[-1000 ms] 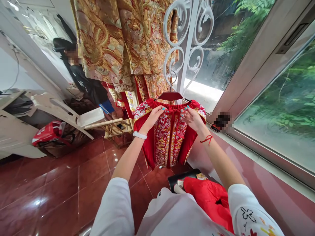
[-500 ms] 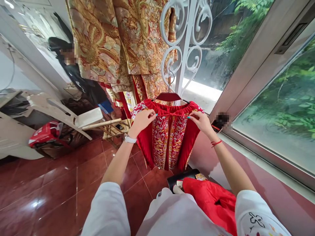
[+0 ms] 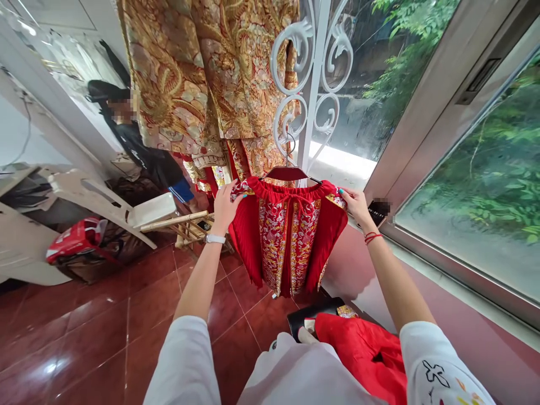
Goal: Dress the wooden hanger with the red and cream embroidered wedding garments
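Observation:
A red pleated skirt (image 3: 276,239) with gold and silver embroidered panels hangs in front of me. Its gathered waist goes over a dark red hanger (image 3: 287,173), whose hook is up against white scrolled metalwork (image 3: 310,101). At the middle of the waist, a thin red cord (image 3: 297,198) is tied in a bow with loose ends. My left hand (image 3: 224,209) pinches the skirt's upper left edge, fingers partly behind the cloth. On the opposite side my right hand (image 3: 355,206) grips the upper right edge. Between them the cloth is spread out.
Gold embroidered garments (image 3: 181,84) hang behind. At left are a person in dark clothes (image 3: 147,149), a white chair (image 3: 152,209), a bamboo stand (image 3: 192,228) and a red bag (image 3: 76,236). Red cloth (image 3: 358,349) lies low at right, below a window (image 3: 472,185).
Both hands have let go of the thin red cord and moved outward to the skirt's upper side edges. The cord, stretched sideways before, now hangs as a bow.

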### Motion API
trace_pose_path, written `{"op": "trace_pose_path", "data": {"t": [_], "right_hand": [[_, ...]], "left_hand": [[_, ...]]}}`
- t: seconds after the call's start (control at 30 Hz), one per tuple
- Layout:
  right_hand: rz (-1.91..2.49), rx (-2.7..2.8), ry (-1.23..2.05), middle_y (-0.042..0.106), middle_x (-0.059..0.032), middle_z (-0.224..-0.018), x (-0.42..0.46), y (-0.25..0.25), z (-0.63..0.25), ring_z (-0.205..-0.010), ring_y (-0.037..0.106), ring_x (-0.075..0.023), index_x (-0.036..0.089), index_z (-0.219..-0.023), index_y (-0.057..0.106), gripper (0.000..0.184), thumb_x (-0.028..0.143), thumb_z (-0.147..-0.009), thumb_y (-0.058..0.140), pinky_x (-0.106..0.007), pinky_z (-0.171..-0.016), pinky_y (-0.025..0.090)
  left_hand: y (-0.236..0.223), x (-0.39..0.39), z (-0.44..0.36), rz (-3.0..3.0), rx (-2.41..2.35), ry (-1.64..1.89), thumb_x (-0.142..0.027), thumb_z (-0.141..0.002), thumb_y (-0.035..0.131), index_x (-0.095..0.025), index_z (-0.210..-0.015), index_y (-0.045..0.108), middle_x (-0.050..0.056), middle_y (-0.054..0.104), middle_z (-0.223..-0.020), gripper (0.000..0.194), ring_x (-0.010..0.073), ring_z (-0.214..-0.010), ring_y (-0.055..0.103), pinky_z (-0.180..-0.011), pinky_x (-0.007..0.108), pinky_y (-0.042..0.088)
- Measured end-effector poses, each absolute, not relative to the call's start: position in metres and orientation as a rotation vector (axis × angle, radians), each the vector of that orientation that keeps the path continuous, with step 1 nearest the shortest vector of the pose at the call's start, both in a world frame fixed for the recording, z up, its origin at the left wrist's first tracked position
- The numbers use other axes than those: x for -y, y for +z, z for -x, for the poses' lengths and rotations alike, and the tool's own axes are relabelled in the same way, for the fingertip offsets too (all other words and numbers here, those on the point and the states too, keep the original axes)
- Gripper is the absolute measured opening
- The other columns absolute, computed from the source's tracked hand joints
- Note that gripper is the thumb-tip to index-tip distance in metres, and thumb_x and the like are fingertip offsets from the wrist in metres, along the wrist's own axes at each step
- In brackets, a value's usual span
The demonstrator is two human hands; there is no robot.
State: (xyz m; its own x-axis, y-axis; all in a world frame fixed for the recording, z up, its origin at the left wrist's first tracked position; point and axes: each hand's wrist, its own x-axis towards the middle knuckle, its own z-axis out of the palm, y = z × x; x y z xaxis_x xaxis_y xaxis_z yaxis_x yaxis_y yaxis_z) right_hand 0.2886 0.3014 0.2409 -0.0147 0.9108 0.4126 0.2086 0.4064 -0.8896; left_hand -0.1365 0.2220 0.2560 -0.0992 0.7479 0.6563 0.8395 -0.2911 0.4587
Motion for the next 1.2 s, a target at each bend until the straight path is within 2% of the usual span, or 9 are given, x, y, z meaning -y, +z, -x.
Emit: {"op": "trace_pose_path", "data": {"t": [0.2,0.37,0.47,0.6,0.8,0.9,0.97,1.07,1.2], "right_hand": [[1.049,1.536,0.535,0.073,-0.0092,-0.082,-0.309,0.259,-0.289,-0.078,0.064,-0.023,0.016,-0.081,0.074,0.039,0.053,-0.079,0.063,-0.036,-0.075,0.051],[0.99,1.721,0.591,0.073,-0.01,-0.112,-0.299,0.253,-0.301,-0.105,0.065,-0.0251,0.019,-0.108,0.073,0.05,0.061,-0.09,0.053,-0.038,-0.095,0.052],[0.95,1.755,0.636,0.067,-0.0081,-0.132,-0.289,0.245,-0.304,-0.123,0.06,-0.0256,0.024,-0.129,0.065,0.059,0.067,-0.094,0.046,-0.039,-0.107,0.048],[0.95,1.744,0.643,0.061,-0.0082,-0.14,-0.286,0.24,-0.304,-0.13,0.056,-0.0271,0.025,-0.137,0.06,0.064,0.07,-0.093,0.046,-0.042,-0.114,0.043],[0.999,1.682,0.605,0.035,-0.0055,-0.164,-0.257,0.217,-0.294,-0.151,0.032,-0.0262,0.03,-0.155,0.036,0.073,0.064,-0.092,0.05,-0.049,-0.126,0.023],[1.067,1.709,0.775,0.027,-0.0056,-0.167,-0.206,0.189,-0.308,-0.147,0.04,-0.0264,0.034,-0.16,0.022,0.079,0.06,-0.092,0.052,-0.051,-0.122,0.033],[1.228,1.749,0.967,0.039,-0.0092,-0.161,-0.155,0.165,-0.339,-0.138,0.052,-0.0282,0.033,-0.158,0.029,0.08,0.06,-0.088,0.058,-0.05,-0.113,0.046],[1.695,1.642,1.098,0.067,-0.014,-0.131,-0.047,0.126,-0.416,-0.119,0.066,-0.0324,0.029,-0.135,0.061,0.07,0.063,-0.074,0.065,-0.047,-0.097,0.057],[2.455,0.987,0.313,0.069,-0.0176,-0.077,0.123,0.079,-0.508,-0.076,0.072,-0.0423,0.028,-0.081,0.068,0.043,0.067,-0.061,0.065,-0.061,-0.066,0.055]], "left_hand": [[0.268,-0.238,0.156,2.213,1.952,-1.521,-0.028,-0.085,0.064,-0.017,-0.11,0.071,0.011,0.07,-0.119,0.028,0.0245,-0.108,0.063,-0.098,0.037,0.049],[0.27,-0.248,0.163,2.325,2.12,-1.729,-0.039,-0.082,0.069,-0.013,-0.108,0.073,0.011,0.074,-0.109,0.037,0.0195,-0.089,0.065,-0.082,0.029,0.051],[0.263,-0.25,0.163,2.391,2.162,-1.817,-0.052,-0.085,0.063,-0.012,-0.103,0.073,0.009,0.075,-0.102,0.045,0.0224,-0.093,0.066,-0.086,0.032,0.052],[0.246,-0.242,0.16,2.363,2.113,-1.898,-0.064,-0.09,0.053,-0.013,-0.106,0.071,0.01,0.074,-0.102,0.056,0.0245,-0.095,0.067,-0.09,0.036,0.054],[0.216,-0.215,0.151,2.09,1.817,-2.005,-0.062,-0.093,0.052,-0.017,-0.13,0.062,0.013,0.062,-0.138,0.059,0.026,-0.13,0.056,-0.116,0.039,0.04],[0.192,-0.198,0.147,1.95,1.814,-2.062,-0.057,-0.095,0.051,-0.02,-0.135,0.057,0.012,0.056,-0.147,0.055,0.0246,-0.139,0.049,-0.12,0.039,0.034],[0.162,-0.181,0.147,1.842,1.878,-2.093,-0.054,-0.096,0.05,-0.021,-0.136,0.055,0.012,0.055,-0.147,0.053,0.0236,-0.138,0.049,-0.12,0.039,0.034],[0.094,-0.137,0.149,1.692,2.195,-2.18,-0.051,-0.091,0.053,-0.021,-0.137,0.052,0.014,0.059,-0.138,0.055,0.0233,-0.121,0.062,-0.104,0.039,0.051],[-0.004,-0.06,0.149,1.572,2.932,-2.068,-0.051,-0.077,0.059,-0.019,-0.116,0.061,0.01,0.068,-0.11,0.05,0.018,-0.081,0.071,-0.067,0.029,0.057]]}}
